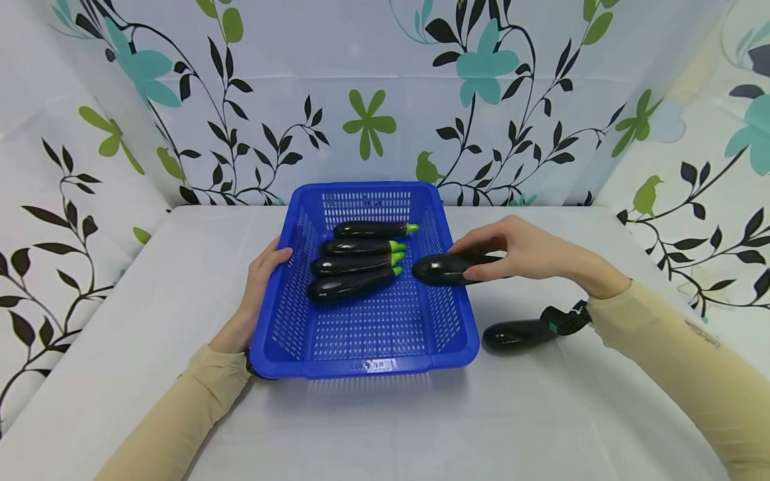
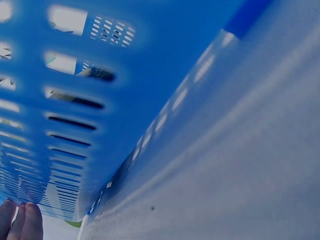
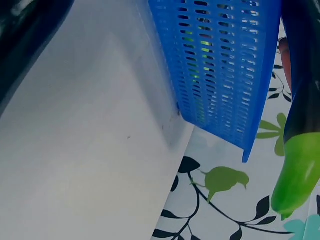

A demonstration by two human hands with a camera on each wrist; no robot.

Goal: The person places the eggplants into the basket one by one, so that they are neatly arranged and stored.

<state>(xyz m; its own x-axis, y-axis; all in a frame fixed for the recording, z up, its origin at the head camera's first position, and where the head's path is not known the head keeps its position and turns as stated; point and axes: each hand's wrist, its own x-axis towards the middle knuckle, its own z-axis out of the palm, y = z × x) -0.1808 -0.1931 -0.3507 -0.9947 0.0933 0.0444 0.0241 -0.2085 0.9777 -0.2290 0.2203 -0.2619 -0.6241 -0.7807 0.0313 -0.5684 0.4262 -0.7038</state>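
Observation:
A blue plastic basket (image 1: 373, 344) with slotted walls stands on the white table, and several dark eggplants (image 1: 351, 286) with green stem ends lie side by side in it. My left hand (image 1: 260, 280) holds the basket's left rim, thumb over the edge; in the left wrist view its fingertips (image 2: 33, 220) touch the slotted wall. My right hand (image 1: 523, 248) grips another eggplant (image 1: 439, 270) over the basket's right rim. The green end of that eggplant (image 3: 299, 172) shows in the right wrist view. One more eggplant (image 1: 517, 335) lies on the table below my right wrist.
The white tabletop (image 1: 385, 434) spreads around the basket. A patterned cloth (image 1: 373, 60) with leaves and flowers hangs behind the table and along both sides. A black wrist strap (image 1: 568, 319) sits on my right wrist.

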